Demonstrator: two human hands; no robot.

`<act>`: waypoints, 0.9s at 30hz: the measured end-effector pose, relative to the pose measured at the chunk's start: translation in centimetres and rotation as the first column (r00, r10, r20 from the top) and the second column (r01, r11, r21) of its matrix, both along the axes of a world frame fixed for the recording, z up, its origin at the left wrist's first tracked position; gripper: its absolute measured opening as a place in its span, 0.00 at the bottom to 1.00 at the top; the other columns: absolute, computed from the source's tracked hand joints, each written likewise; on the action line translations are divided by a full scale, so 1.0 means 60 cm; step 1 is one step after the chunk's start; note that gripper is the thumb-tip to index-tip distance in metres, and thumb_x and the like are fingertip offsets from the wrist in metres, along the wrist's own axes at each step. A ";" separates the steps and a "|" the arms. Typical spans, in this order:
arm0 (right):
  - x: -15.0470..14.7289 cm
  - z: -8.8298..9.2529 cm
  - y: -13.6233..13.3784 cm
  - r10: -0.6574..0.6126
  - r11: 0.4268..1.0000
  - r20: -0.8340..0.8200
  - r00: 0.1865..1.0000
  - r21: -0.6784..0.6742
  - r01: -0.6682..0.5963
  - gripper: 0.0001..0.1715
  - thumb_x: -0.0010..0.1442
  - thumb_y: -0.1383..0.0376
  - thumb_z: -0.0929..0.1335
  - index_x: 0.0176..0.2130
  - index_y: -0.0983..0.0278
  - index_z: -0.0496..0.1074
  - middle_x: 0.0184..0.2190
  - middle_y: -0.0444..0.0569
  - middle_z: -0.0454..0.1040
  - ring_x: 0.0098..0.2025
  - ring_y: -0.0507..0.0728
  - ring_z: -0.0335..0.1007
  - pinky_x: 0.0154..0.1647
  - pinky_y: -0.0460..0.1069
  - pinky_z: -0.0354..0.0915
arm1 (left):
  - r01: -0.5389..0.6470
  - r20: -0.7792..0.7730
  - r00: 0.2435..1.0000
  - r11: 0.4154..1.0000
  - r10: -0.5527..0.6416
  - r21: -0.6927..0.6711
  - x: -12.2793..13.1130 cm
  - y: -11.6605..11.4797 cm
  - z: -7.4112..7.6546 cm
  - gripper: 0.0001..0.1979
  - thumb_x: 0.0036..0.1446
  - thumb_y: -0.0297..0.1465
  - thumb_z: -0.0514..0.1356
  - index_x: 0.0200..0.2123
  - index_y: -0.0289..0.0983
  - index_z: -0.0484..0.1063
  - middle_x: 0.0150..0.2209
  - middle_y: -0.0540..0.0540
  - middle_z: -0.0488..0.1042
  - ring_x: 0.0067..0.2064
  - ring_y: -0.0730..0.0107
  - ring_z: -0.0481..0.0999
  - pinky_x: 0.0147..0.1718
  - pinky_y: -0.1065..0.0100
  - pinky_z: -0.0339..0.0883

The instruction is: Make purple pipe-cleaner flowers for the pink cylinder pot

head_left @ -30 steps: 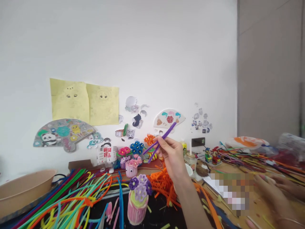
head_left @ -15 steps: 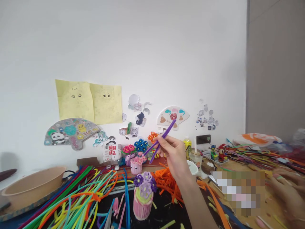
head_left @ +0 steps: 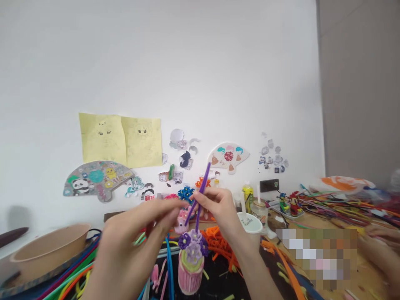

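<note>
My right hand pinches a bent purple pipe cleaner between thumb and fingertips; one end points up and two ends hang down. Close by on the left is my left hand, thumb and forefinger stretched toward the pipe cleaner with a gap between them; whether they touch it I cannot tell. Below both hands stands a pink cup-shaped pot holding purple and lilac pipe-cleaner flowers. Behind the hands, a smaller pink pot and blue flowers are partly covered.
Orange pipe-cleaner pieces lie right of the pot. A white cup and a glass jar stand farther right. On the left are a brown basin and coloured pipe cleaners. Another person's hand is at far right.
My left hand has come in from the lower left, close to the pipe cleaner. My right hand has lowered slightly, and the pipe cleaner now stands more upright.
</note>
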State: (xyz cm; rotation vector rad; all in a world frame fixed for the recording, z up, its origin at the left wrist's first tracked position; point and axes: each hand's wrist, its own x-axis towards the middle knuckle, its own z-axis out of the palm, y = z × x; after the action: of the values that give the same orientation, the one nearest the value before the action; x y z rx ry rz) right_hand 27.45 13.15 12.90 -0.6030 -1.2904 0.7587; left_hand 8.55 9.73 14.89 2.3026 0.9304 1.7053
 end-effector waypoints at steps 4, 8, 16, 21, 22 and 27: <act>-0.015 -0.004 -0.008 0.096 0.995 0.215 0.972 -0.014 -0.095 0.21 0.51 0.51 0.74 0.22 0.66 0.75 0.17 0.42 0.69 0.19 0.48 0.61 0.19 0.44 0.55 | -0.002 -0.036 0.999 0.993 -0.002 -0.117 0.029 0.046 0.006 0.18 0.54 0.45 0.61 0.43 0.43 0.76 0.24 0.52 0.73 0.21 0.73 0.68 0.18 0.71 0.59; -0.027 -0.013 -0.005 0.170 0.984 0.300 0.939 0.001 -0.178 0.18 0.52 0.52 0.74 0.27 0.65 0.78 0.21 0.43 0.71 0.25 0.50 0.65 0.27 0.45 0.61 | 0.082 -0.047 0.995 0.978 -0.092 -0.193 0.036 0.072 -0.010 0.14 0.54 0.43 0.60 0.34 0.37 0.75 0.24 0.52 0.69 0.25 0.74 0.65 0.21 0.72 0.57; -0.040 -0.028 0.007 0.148 0.989 0.403 0.903 -0.047 -0.141 0.15 0.56 0.53 0.71 0.31 0.63 0.79 0.25 0.44 0.72 0.25 0.50 0.59 0.26 0.47 0.57 | 0.186 0.134 0.979 0.951 -0.157 -0.248 0.012 0.089 -0.018 0.17 0.55 0.42 0.61 0.22 0.36 0.69 0.19 0.55 0.61 0.23 0.77 0.58 0.21 0.73 0.52; -0.049 -0.029 0.003 0.138 0.990 0.442 0.886 -0.057 -0.126 0.17 0.56 0.53 0.71 0.28 0.63 0.77 0.23 0.42 0.69 0.23 0.49 0.57 0.25 0.46 0.54 | 0.225 0.147 0.971 0.920 -0.187 -0.320 -0.004 0.092 -0.015 0.18 0.54 0.42 0.61 0.20 0.36 0.67 0.17 0.54 0.64 0.21 0.77 0.60 0.21 0.73 0.53; -0.050 -0.030 0.002 0.135 0.991 0.458 0.879 -0.058 -0.121 0.17 0.56 0.52 0.71 0.27 0.63 0.77 0.21 0.41 0.68 0.22 0.49 0.57 0.24 0.46 0.54 | 0.215 0.127 0.975 0.919 -0.183 -0.330 -0.008 0.092 -0.014 0.18 0.53 0.43 0.61 0.20 0.36 0.67 0.17 0.54 0.64 0.21 0.77 0.60 0.21 0.73 0.53; -0.051 -0.026 -0.005 0.017 1.000 0.544 0.839 -0.017 -0.010 0.14 0.60 0.57 0.68 0.32 0.62 0.79 0.23 0.44 0.72 0.23 0.50 0.63 0.24 0.46 0.58 | -0.041 -0.094 0.995 0.966 0.017 -0.257 -0.032 0.101 -0.015 0.21 0.55 0.46 0.57 0.19 0.38 0.63 0.16 0.54 0.61 0.21 0.75 0.59 0.22 0.71 0.50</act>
State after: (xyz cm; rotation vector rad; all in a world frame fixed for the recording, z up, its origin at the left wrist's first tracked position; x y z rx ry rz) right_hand 24.39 12.84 11.33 -0.8621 -1.8165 0.6246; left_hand 6.65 15.79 13.99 2.2182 1.1350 1.4016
